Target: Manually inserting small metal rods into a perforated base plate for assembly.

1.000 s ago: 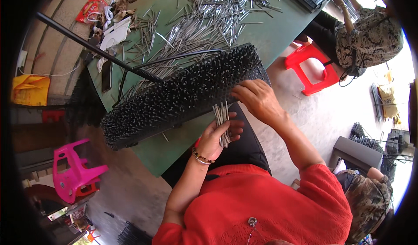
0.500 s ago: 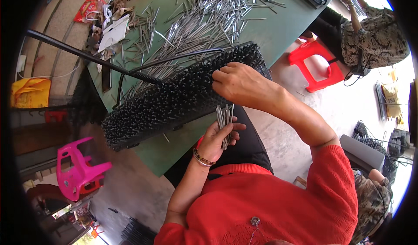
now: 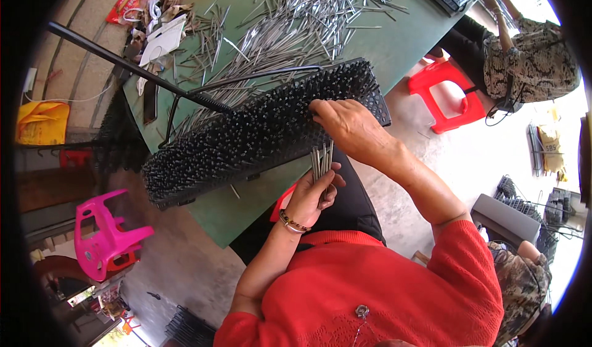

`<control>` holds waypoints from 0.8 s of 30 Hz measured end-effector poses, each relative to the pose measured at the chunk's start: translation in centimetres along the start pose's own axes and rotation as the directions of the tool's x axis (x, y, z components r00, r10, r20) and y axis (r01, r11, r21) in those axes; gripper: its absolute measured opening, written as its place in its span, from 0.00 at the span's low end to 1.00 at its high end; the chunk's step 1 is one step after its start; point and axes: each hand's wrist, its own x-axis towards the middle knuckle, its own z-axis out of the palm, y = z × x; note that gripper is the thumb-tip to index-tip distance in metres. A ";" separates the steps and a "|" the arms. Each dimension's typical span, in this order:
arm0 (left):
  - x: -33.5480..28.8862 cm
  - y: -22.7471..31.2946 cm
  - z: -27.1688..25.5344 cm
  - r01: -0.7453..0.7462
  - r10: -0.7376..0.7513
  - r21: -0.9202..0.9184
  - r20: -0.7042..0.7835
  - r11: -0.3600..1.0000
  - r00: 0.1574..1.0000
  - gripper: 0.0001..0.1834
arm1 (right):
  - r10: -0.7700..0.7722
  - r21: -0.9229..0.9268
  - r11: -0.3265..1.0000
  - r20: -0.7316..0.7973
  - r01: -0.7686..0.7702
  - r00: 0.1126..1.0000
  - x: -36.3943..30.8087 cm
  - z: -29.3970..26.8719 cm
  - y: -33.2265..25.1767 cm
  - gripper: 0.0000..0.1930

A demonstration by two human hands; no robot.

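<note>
While loose metal pins (image 3: 314, 23) lie scattered across the green table (image 3: 401, 39), no box or tray holding them, just a bare heap on the tabletop. Packed instead into a long black spiked board (image 3: 259, 128), tilted up along the near table edge, row upon row of pins standing in its face. Beside it, a black rod (image 3: 135, 69) slanting across the far corner, with white scraps (image 3: 161, 39) and a red wrapper (image 3: 126, 2) lying near. Beyond the table, a red stool (image 3: 447, 94) and another person in a patterned top (image 3: 530, 54); down on the left, a pink plastic chair (image 3: 102, 233) on the concrete floor. Closed around a small bundle of pins (image 3: 320, 159), left hand (image 3: 313, 196), held upright just below the board, beaded bracelet (image 3: 290, 222) at the wrist. Reaching over it, right hand (image 3: 348, 125), fingers curled together and fingertips pressed to the spiked face near its right end; whether a pin sits between them, impossible to tell.
</note>
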 end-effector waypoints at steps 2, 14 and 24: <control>0.0 0.0 -0.1 -0.004 0.004 -0.003 0.004 1.000 1.000 0.15 | -0.058 0.080 0.996 0.112 0.049 0.992 0.2 -0.6 -0.3 0.11; -0.6 0.5 0.3 0.041 -0.041 -0.017 0.012 0.999 0.999 0.14 | 0.234 0.120 0.964 0.035 -0.237 0.972 -0.4 -1.9 -1.0 0.19; 0.0 0.7 1.8 -0.104 0.091 0.098 0.133 0.990 0.987 0.15 | 0.410 0.648 0.467 0.445 -0.602 0.796 -5.1 -1.2 -0.9 0.15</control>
